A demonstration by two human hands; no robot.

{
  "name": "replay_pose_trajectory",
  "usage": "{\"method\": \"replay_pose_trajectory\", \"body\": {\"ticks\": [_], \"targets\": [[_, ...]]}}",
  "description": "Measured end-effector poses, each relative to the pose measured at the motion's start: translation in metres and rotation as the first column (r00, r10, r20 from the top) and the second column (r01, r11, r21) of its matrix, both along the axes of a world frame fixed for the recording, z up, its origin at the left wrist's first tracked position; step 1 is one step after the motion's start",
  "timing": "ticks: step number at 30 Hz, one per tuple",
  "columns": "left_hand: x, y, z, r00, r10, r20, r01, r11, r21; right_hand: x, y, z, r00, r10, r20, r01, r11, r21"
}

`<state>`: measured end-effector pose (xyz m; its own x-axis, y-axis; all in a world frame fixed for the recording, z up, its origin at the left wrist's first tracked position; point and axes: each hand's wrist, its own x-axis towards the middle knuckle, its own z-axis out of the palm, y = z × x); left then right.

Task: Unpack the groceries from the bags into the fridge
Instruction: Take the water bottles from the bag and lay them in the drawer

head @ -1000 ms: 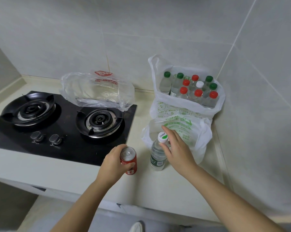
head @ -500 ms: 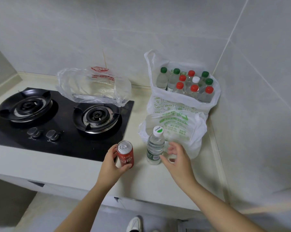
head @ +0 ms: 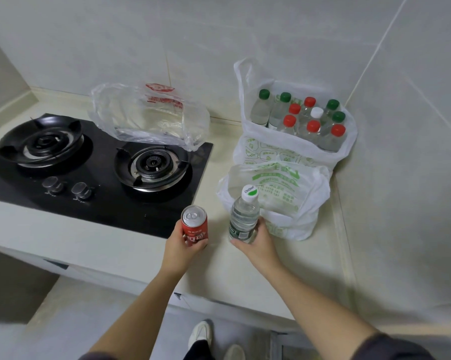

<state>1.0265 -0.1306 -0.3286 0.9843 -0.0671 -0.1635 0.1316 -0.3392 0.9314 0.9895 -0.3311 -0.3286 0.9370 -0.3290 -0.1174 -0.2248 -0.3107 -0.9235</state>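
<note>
Countertop; bottle upright, cap uppermost

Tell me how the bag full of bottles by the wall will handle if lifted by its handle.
Probably heavy: the bag holds about ten full-looking bottles. Its thin plastic looks floppy, so it would likely sag and the bottles shift together. The one visible handle loop may stretch.
</note>
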Motion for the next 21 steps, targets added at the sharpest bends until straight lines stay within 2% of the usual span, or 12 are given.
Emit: {"method": "replay_pose_trajectory", "body": {"ticks": [11,16,21], "targets": [[-0.008,-0.004,0.023,0.998,0.038,0.050,-0.039,0.999,0.006,-0.008,0.002,0.008,1.000,0.014,0.017,-0.014,1.000,-0.003],[0.003,-0.005,0.086,0.985,0.050,0.167,-0.045,0.998,-0.036,0.001,0.009,0.066,0.991,0.018,0.130,-0.023,0.999,0.036],[0.015,-0.001,0.168,0.957,-0.020,0.288,0.063,0.988,-0.140,0.025,0.007,0.158,0.955,0.068,0.289,-0.081,0.996,0.035]]}}
